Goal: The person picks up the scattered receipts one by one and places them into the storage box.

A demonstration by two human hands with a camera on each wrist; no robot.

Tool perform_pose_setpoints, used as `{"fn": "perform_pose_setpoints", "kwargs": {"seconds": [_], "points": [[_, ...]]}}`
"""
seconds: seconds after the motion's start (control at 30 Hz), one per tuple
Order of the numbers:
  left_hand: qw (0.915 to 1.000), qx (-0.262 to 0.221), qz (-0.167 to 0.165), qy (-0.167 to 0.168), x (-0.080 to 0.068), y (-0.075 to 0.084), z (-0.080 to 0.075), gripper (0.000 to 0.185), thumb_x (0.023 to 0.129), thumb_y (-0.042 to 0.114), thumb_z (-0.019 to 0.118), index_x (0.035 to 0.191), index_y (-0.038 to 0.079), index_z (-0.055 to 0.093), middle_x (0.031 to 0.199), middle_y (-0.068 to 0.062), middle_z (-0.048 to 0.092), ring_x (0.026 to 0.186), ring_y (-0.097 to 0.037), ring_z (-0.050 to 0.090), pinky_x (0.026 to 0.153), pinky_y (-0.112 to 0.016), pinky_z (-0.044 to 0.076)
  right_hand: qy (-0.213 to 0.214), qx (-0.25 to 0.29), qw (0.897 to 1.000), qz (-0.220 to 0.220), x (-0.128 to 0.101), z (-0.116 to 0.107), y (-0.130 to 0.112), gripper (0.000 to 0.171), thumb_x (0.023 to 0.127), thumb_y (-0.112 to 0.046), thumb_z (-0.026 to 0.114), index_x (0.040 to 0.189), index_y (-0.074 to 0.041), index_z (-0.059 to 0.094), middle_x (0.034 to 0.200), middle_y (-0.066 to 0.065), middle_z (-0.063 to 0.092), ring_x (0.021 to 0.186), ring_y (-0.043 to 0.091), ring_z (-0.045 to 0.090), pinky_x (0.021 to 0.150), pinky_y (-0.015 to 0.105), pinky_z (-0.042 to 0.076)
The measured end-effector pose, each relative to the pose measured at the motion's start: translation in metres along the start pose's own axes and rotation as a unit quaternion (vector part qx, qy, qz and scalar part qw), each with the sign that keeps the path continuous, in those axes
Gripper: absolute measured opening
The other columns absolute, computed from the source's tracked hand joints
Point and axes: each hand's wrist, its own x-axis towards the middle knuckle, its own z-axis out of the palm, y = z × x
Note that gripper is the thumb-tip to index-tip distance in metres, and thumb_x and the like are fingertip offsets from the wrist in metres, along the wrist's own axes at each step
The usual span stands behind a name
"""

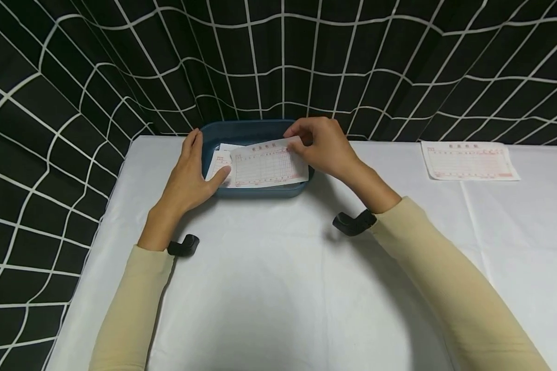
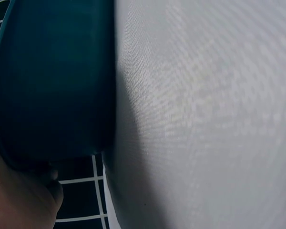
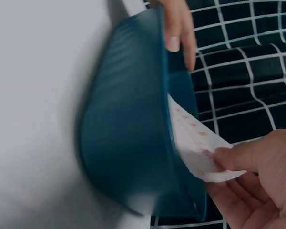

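— White-clothed worktop [image 1: 278,288], black grid curtain [image 1: 74,77] behind and to the left. At the far edge?

— Blue tub [image 1: 260,191], hard against the curtain. One printed slip [image 1: 269,165] across the top of it, red-ruled, tilted on the rim. Pinched at its upper right corner by the right hand [image 1: 327,149], thumb and fingertips closed on the paper.

— And the left?

— Left hand [image 1: 190,172] flat along the tub's left side, fingers straight, thumb on the edge of a second, smaller paper [image 1: 218,164] down inside. Touching, not gripping. Confirmed from the right wrist view: slip [image 3: 195,143] sticking out over the tub [image 3: 128,129], pinched by the right hand [image 3: 250,181], fingers of the left hand [image 3: 178,28] over the far rim.

— Progress, then?

— Probably midway. Slip half in, half over the rim, not let go. Hard to tell whether going in or coming out. One more slip [image 1: 470,161] flat on the worktop, well to the right, untouched.

— Count?

— One tub. Printed slips: two, one in hand, one off to the right. Plus at least one smaller paper in the tub; possibly more beneath, hidden. Two hands, both at the tub, well apart from the far slip. Two black wrist cameras [image 1: 353,222], cream sleeves [image 1: 445,278].
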Motion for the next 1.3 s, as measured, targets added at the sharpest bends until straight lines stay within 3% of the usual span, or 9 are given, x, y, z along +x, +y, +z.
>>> {"fn": "perform_pose_setpoints", "kwargs": {"seconds": [0.2, 0.37, 0.67, 0.83, 1.03, 1.17, 1.3], "points": [[1.0, -0.004, 0.0, -0.001, 0.0, 0.0, -0.001, 0.105, 0.097, 0.053, 0.066, 0.17, 0.002, 0.01, 0.18, -0.013, 0.007, 0.165, -0.037, 0.021, 0.131, -0.058, 0.028, 0.007, -0.018, 1.0, -0.022, 0.001, -0.009, 0.002, 0.023, 0.095, 0.001, 0.071, 0.117, 0.001, 0.077, 0.12, 0.018, 0.078, 0.107, 0.031, 0.077, 0.096, 0.044, 0.062], [1.0, -0.005, -0.002, 0.001, 0.0, -0.001, 0.0, 0.105, 0.097, 0.053, 0.066, 0.17, 0.003, 0.01, 0.18, -0.013, 0.008, 0.165, -0.037, 0.022, 0.131, -0.059, 0.028, 0.046, -0.038, 0.998, -0.03, -0.006, -0.024, 0.009, 0.023, 0.096, -0.003, 0.072, 0.118, 0.002, 0.076, 0.123, 0.02, 0.076, 0.112, 0.035, 0.075, 0.096, 0.048, 0.061], [1.0, -0.004, 0.0, 0.007, -0.001, -0.001, 0.0, 0.105, 0.097, 0.053, 0.067, 0.17, 0.003, 0.011, 0.18, -0.014, 0.009, 0.165, -0.036, 0.021, 0.131, -0.057, 0.027, 0.074, -0.065, 0.995, -0.023, -0.041, -0.048, 0.039, 0.027, 0.098, -0.012, 0.072, 0.121, 0.0, 0.074, 0.125, 0.018, 0.073, 0.114, 0.038, 0.072, 0.102, 0.052, 0.058], [1.0, -0.001, 0.001, 0.007, 0.0, -0.001, -0.001, 0.105, 0.097, 0.052, 0.067, 0.17, 0.002, 0.011, 0.179, -0.015, 0.009, 0.165, -0.037, 0.021, 0.131, -0.057, 0.027, 0.073, -0.072, 0.994, -0.023, -0.06, -0.062, 0.06, 0.034, 0.098, -0.012, 0.072, 0.13, -0.001, 0.07, 0.133, 0.018, 0.069, 0.121, 0.04, 0.066, 0.107, 0.055, 0.052], [1.0, 0.0, -0.004, 0.005, -0.001, -0.001, 0.0, 0.104, 0.097, 0.052, 0.066, 0.17, 0.002, 0.011, 0.18, -0.014, 0.008, 0.165, -0.037, 0.022, 0.131, -0.058, 0.028, 0.078, -0.088, 0.993, -0.013, -0.078, -0.08, 0.082, 0.045, 0.097, -0.014, 0.073, 0.141, -0.004, 0.064, 0.143, 0.019, 0.064, 0.129, 0.041, 0.06, 0.103, 0.057, 0.045], [1.0, 0.0, -0.004, 0.003, -0.001, -0.001, -0.001, 0.104, 0.098, 0.052, 0.065, 0.17, 0.002, 0.01, 0.18, -0.013, 0.008, 0.165, -0.037, 0.022, 0.131, -0.058, 0.028, 0.098, -0.096, 0.991, 0.003, -0.088, -0.093, 0.097, 0.047, 0.098, -0.016, 0.073, 0.142, -0.005, 0.064, 0.144, 0.02, 0.064, 0.126, 0.04, 0.061, 0.1, 0.047, 0.044], [1.0, 0.0, -0.002, 0.004, -0.001, 0.0, 0.0, 0.104, 0.098, 0.052, 0.066, 0.17, 0.002, 0.011, 0.18, -0.013, 0.008, 0.165, -0.037, 0.021, 0.131, -0.058, 0.028, 0.12, -0.098, 0.988, 0.025, -0.099, -0.107, 0.114, 0.046, 0.098, -0.017, 0.073, 0.142, -0.005, 0.064, 0.142, 0.02, 0.065, 0.126, 0.039, 0.061, 0.099, 0.02, 0.04]]}}
